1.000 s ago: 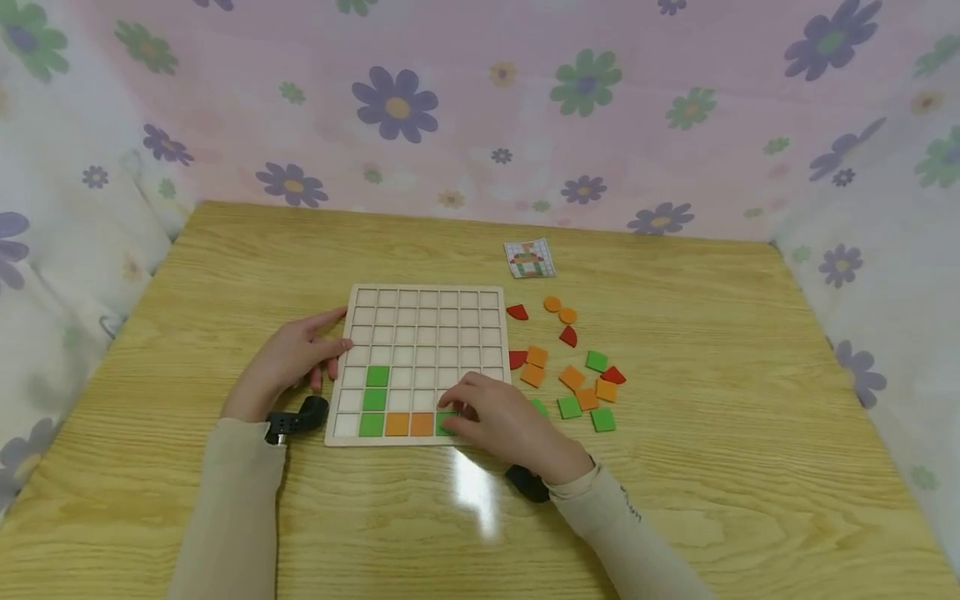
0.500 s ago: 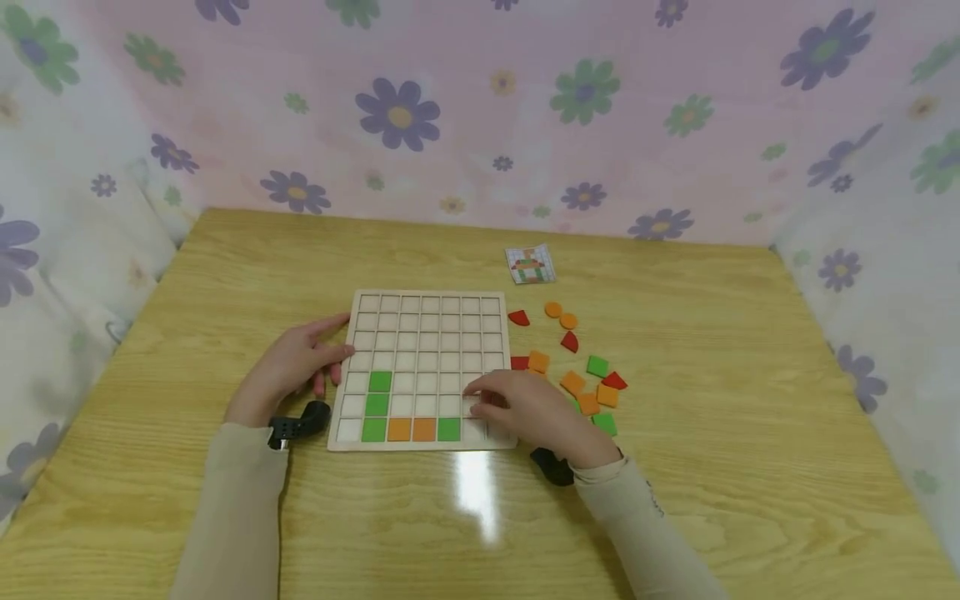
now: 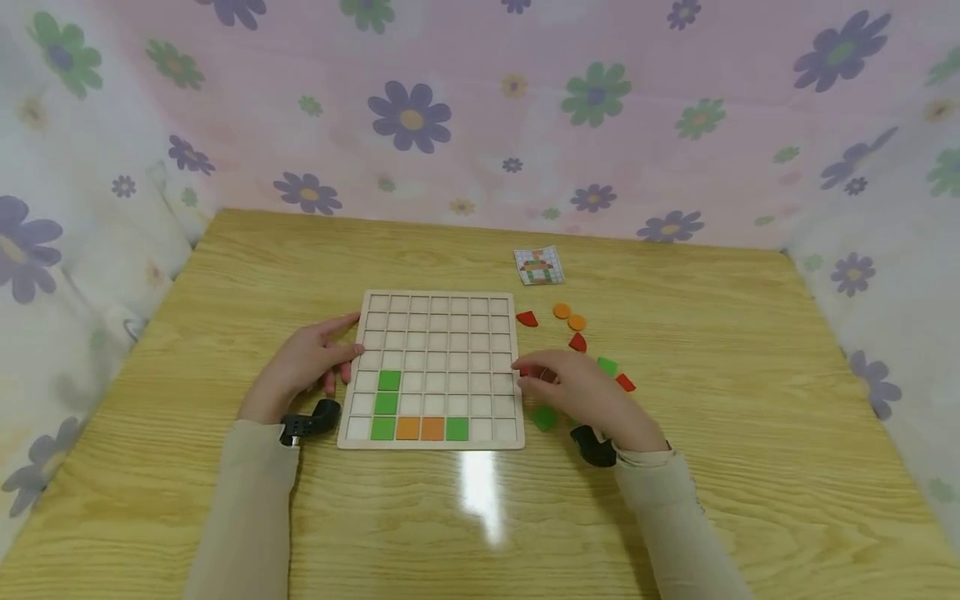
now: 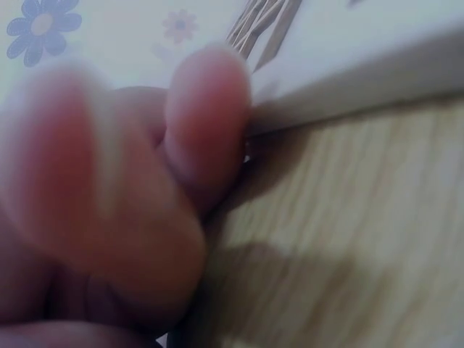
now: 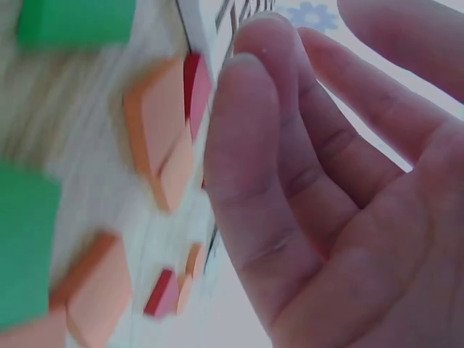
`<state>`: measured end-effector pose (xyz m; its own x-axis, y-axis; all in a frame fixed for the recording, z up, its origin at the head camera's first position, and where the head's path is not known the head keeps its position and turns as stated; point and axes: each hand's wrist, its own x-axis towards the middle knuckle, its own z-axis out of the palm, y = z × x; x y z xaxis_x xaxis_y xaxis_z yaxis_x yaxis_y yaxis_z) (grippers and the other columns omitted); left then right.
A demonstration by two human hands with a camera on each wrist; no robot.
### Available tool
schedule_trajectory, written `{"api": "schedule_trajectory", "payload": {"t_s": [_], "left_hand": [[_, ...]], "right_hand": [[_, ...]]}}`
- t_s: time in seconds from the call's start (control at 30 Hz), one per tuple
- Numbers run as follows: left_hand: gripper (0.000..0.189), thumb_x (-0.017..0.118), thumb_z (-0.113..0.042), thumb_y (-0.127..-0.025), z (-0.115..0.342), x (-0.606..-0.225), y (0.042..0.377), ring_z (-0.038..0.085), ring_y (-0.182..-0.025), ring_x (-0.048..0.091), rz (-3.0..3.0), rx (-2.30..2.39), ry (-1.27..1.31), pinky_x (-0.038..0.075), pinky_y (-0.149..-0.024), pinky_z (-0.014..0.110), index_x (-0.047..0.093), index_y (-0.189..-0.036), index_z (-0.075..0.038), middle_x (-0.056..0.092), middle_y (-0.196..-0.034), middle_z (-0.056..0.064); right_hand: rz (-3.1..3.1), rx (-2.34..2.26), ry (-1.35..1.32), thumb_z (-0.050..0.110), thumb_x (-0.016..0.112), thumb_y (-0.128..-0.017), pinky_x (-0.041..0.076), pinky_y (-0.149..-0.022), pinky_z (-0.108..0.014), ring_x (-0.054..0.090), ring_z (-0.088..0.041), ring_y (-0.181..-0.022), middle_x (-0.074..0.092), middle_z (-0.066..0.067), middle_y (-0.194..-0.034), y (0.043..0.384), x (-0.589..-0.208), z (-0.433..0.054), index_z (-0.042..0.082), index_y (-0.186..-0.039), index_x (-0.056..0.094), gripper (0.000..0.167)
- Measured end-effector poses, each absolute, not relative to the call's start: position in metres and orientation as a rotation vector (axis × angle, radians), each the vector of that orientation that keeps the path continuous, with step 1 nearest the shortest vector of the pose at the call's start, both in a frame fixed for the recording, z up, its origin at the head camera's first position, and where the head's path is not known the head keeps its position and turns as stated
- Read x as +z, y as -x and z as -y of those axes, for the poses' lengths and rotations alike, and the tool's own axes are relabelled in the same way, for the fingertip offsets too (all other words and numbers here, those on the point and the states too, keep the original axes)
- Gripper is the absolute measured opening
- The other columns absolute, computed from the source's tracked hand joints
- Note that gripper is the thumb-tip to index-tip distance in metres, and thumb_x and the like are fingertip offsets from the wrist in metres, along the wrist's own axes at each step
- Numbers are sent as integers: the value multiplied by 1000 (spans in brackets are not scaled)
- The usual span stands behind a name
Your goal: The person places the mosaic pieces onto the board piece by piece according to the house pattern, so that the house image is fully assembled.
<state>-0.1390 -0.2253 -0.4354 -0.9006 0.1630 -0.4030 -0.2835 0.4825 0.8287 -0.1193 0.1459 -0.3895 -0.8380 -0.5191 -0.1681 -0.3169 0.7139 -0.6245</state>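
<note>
A light wooden grid board (image 3: 437, 338) lies on the table. Green square tiles (image 3: 386, 404) form a short column at its lower left, and along the bottom row come two orange tiles (image 3: 420, 428) and a green tile (image 3: 457, 429). My left hand (image 3: 303, 367) rests against the board's left edge, thumb and index finger touching it. Just past the right edge, my right hand (image 3: 588, 396) hovers with loosely bent fingers, holding nothing. Under it, the right wrist view shows orange squares (image 5: 154, 119), a red piece (image 5: 196, 90) and green squares (image 5: 25, 243), partly hidden from the head view.
A small card with a printed pattern (image 3: 538, 266) lies behind the board. Right of the board are red quarter-circles (image 3: 527, 319) and two orange discs (image 3: 562, 311). Flowered cloth (image 3: 517, 125) hangs behind the wooden table (image 3: 375, 525). A dark wrist device (image 3: 311, 422) sits on each wrist.
My right hand has let go of the green tile in the bottom row and moved right, off the board, over the loose pieces. My left hand stays at the board's edge.
</note>
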Motion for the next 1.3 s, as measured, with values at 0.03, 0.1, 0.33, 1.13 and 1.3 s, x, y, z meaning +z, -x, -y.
{"api": "schedule_trajectory", "payload": {"t_s": [0.03, 0.1, 0.33, 1.13, 1.3], "left_hand": [[63, 61, -40, -83, 225, -436, 139, 21, -41, 51, -2301, 1403, 106, 32, -33, 28, 31, -138, -35, 60, -66, 15], [63, 61, -41, -83, 225, -436, 138, 22, -41, 51, -2299, 1404, 103, 32, -33, 28, 31, -138, -35, 60, -67, 15], [62, 61, -41, -83, 227, -436, 138, 22, -41, 50, -2311, 1417, 90, 32, -32, 29, 32, -138, -35, 60, -66, 15], [64, 59, -41, -84, 228, -435, 139, 22, -43, 52, -2291, 1397, 76, 35, -34, 29, 28, -139, -35, 60, -67, 15], [64, 60, -42, -83, 228, -435, 140, 21, -43, 52, -2281, 1413, 100, 36, -35, 29, 29, -139, -34, 59, -69, 15]], "right_hand": [[-2583, -862, 628, 30, 57, -88, 45, -68, -28, 53, -8, -76, 59, 9, -87, 120, -390, -149, 19, -113, 62, 27], [-2587, -845, 597, 30, 57, -88, 45, -69, -29, 54, -9, -78, 59, 8, -90, 122, -390, -156, 19, -114, 61, 29], [-2616, -765, 554, 36, 54, -89, 44, -68, -30, 53, -12, -80, 59, 6, -93, 131, -392, -174, 21, -116, 60, 31], [-2673, -704, 334, 33, 57, -88, 42, -68, -32, 51, -17, -76, 57, -3, -90, 145, -399, -233, 16, -112, 60, 29], [-2697, -666, 283, 30, 61, -85, 40, -68, -33, 49, -19, -76, 56, -4, -88, 146, -399, -243, 14, -111, 60, 30]]}}
